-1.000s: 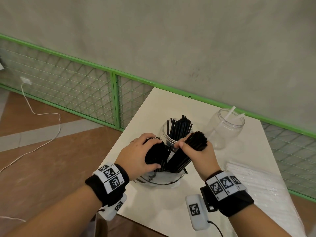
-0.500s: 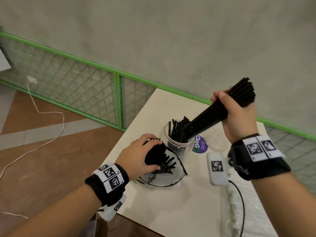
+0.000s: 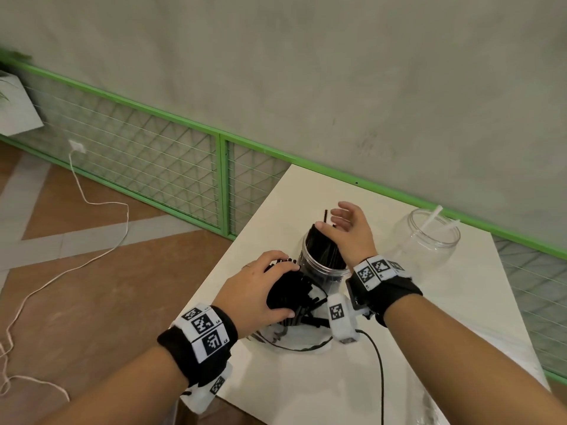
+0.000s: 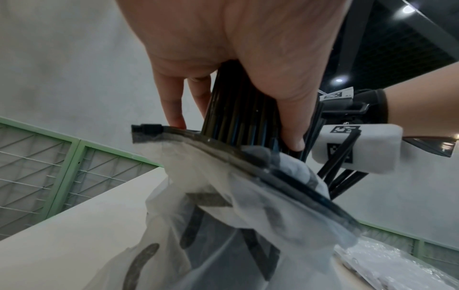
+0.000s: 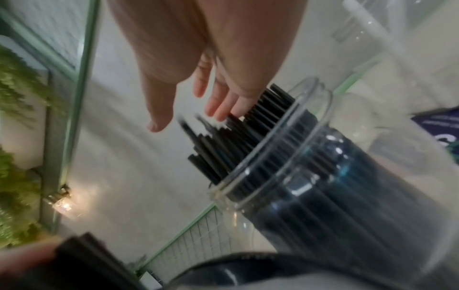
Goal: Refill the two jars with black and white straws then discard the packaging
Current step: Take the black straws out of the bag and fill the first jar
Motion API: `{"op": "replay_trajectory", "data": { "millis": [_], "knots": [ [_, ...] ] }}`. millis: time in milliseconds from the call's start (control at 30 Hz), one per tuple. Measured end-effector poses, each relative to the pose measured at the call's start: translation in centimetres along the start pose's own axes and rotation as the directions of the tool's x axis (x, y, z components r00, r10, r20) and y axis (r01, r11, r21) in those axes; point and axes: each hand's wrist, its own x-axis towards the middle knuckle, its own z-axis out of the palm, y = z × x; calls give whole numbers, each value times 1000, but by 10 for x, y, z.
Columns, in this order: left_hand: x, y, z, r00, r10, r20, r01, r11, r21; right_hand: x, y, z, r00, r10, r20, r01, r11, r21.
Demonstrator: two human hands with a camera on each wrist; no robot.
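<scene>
A clear jar (image 3: 322,271) near the table's middle is packed with black straws (image 5: 250,125). My right hand (image 3: 339,223) hovers over its mouth, fingers (image 5: 223,106) straight and spread, their tips touching the straw tops. Just in front of the jar, my left hand (image 3: 276,286) grips a bundle of black straws (image 4: 236,121) standing in an open clear plastic bag (image 4: 223,215). A second clear jar (image 3: 426,243) at the right holds only a few white straws (image 3: 431,217).
The white table (image 3: 306,378) has its left edge close to my left wrist. A green-framed mesh fence (image 3: 153,167) runs along the wall behind. A crinkled clear pack (image 4: 397,261) lies on the table at the right. A cable (image 3: 379,369) trails from my right wrist.
My right hand lifted a bundle of black straws out of the bag, carried it to the jar and let it go inside. The left hand kept its hold.
</scene>
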Motion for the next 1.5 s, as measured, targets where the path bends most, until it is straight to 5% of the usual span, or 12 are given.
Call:
{"op": "replay_trajectory", "data": {
  "millis": [200, 433, 600, 800, 1100, 1333, 1500],
  "knots": [
    [1, -4, -1, 1000, 5, -3, -5, 1000, -19, 4, -11, -30, 989, -127, -70, 112, 976, -187],
    [3, -9, -2, 1000, 12, -11, -12, 1000, -10, -1, 9, -43, 982, 19, 186, 70, 885, -460],
    [4, -11, -2, 1000, 14, -5, -14, 1000, -2, 14, 15, -15, 932, -56, 357, 281, 734, -618],
    [3, -14, -2, 1000, 14, -1, -14, 1000, 2, 26, 17, 5, 913, 33, 407, 336, 505, -795],
    [3, -13, -1, 1000, -1, -1, 1, 1000, -3, 24, 23, -1, 938, -254, 236, 346, 714, -609],
    [3, -12, 0, 1000, 2, 6, -2, 1000, 1, 29, 26, -18, 952, -86, 292, 290, 554, -780],
    [2, -11, 0, 1000, 1, 3, -1, 1000, 2, 26, 16, -27, 952, -100, 288, 287, 615, -735]
  ]
}}
